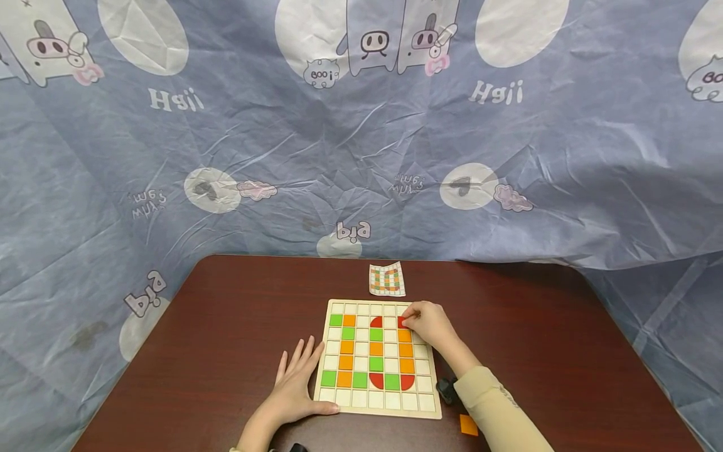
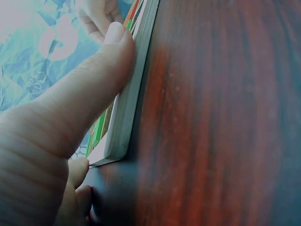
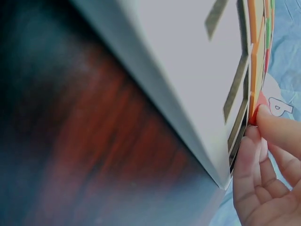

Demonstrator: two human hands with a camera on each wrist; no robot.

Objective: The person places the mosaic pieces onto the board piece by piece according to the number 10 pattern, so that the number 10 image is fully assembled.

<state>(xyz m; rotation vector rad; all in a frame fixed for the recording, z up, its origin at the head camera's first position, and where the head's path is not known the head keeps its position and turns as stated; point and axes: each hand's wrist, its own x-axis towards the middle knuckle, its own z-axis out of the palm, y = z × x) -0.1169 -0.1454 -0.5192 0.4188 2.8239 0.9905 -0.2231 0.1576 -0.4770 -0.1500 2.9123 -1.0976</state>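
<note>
A pale wooden grid board (image 1: 390, 414) lies on the table, with green, orange and red pieces in some of its squares. At its upper right, my right hand (image 1: 429, 323) pinches a red piece (image 1: 401, 321) between thumb and fingers, over the square above a column of orange tiles (image 1: 405, 349). That red piece (image 3: 258, 107) also shows in the right wrist view, partly hidden by the thumb. My left hand (image 1: 294, 392) is spread at the board's lower left corner; its thumb touches the front edge and its fingertips reach the left edge.
Behind the board lies a small paper card (image 1: 386, 280) printed with a coloured grid pattern. A loose orange tile (image 1: 468, 425) is on the dark red-brown table (image 1: 542, 351), beside the right sleeve (image 1: 497, 408). A printed blue-grey cloth (image 1: 339, 144) hangs behind the table.
</note>
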